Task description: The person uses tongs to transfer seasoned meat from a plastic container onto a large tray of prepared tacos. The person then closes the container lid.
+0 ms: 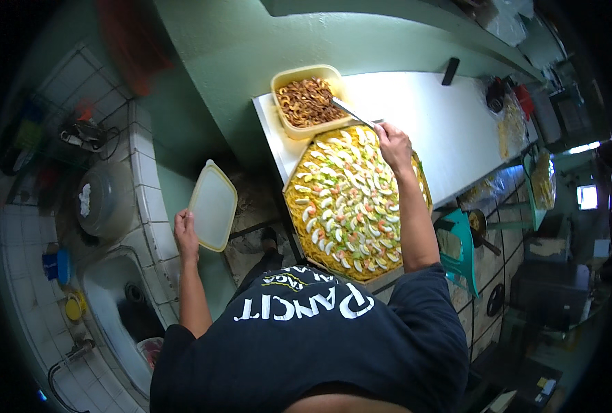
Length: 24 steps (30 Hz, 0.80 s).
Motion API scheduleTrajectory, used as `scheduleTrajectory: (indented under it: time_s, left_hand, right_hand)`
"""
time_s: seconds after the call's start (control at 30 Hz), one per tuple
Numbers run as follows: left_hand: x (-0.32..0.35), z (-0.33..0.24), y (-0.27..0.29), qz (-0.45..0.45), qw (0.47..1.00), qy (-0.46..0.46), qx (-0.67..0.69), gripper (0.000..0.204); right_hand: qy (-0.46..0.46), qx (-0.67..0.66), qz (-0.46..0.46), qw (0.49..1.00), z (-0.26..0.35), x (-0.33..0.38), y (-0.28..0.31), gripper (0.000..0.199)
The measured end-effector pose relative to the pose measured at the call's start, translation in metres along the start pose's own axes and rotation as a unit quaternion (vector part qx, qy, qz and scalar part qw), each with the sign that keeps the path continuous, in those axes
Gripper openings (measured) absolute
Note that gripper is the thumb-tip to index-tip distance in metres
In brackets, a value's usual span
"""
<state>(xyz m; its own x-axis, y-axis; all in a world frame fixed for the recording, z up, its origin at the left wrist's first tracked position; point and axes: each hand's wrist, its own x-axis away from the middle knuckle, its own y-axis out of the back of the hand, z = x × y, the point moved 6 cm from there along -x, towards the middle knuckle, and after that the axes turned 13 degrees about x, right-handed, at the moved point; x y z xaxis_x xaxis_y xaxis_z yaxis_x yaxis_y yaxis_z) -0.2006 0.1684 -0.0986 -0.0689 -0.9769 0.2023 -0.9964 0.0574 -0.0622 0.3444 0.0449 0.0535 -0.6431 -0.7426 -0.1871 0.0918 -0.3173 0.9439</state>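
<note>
My right hand (394,146) is closed on the handle of a long metal utensil (356,113). The utensil's far end reaches into a yellow plastic container (290,131) of brown, crisp-looking pieces (306,102), so its shape cannot be made out. Below my right forearm lies a large octagonal tray of yellow noodles (306,237), topped with egg slices, shrimp and chopped greens. Off to the left, my left hand (186,230) grips the edge of a translucent plastic lid (213,206) with a yellowish rim, held tilted away from the table.
The container and tray rest on a white table (430,117) against a green wall. A tiled counter (151,199) with a sink (110,275) runs along the left. At the right stand a teal plastic stool (463,251) and bagged noodles (512,131) at the table's end.
</note>
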Motion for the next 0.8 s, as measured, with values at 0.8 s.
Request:
scheduleTrajectory:
  time_s: [0.8]
  left_hand:
    - [0.006,-0.023,-0.054,0.087,0.996,-0.009,0.007,0.026]
  right_hand:
    - [-0.065,0.123,0.031,0.990,-0.116,0.178,0.036,0.020]
